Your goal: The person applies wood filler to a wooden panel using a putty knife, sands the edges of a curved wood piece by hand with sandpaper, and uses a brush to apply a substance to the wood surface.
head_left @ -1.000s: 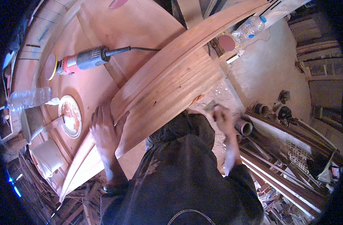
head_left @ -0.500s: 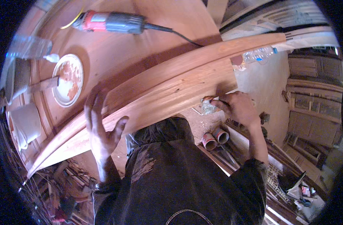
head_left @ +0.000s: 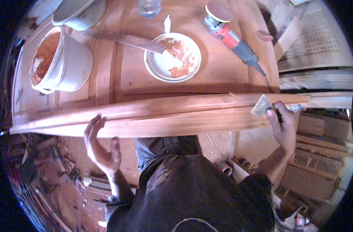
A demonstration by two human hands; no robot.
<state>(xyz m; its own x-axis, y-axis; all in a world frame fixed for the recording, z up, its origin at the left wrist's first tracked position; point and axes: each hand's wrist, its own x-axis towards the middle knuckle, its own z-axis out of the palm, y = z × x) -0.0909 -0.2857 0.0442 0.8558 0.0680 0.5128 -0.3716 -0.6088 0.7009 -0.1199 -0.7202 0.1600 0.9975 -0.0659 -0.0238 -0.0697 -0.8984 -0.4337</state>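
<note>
Left hand (head_left: 102, 150): fingers part-curled, thumb well apart, grasping nothing; fingertips at near side of long wooden board (head_left: 176, 116), contact hard to judge; right hand (head_left: 284, 127): thumb and fingers pinched on flat scraper (head_left: 262, 106), held over board's right part; board lies crosswise; beyond it, white lid (head_left: 157, 63) with orange paste (head_left: 179, 72), white bucket (head_left: 78, 58) left, red-and-black sander (head_left: 232, 40) right

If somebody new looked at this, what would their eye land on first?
Probably the long wooden board stretching across the middle, with a pale scraper in the right hand over its right part. Beyond it, a round white plate or lid smeared with orange paste and, upper right, a red-and-dark power tool stand out too.
</note>
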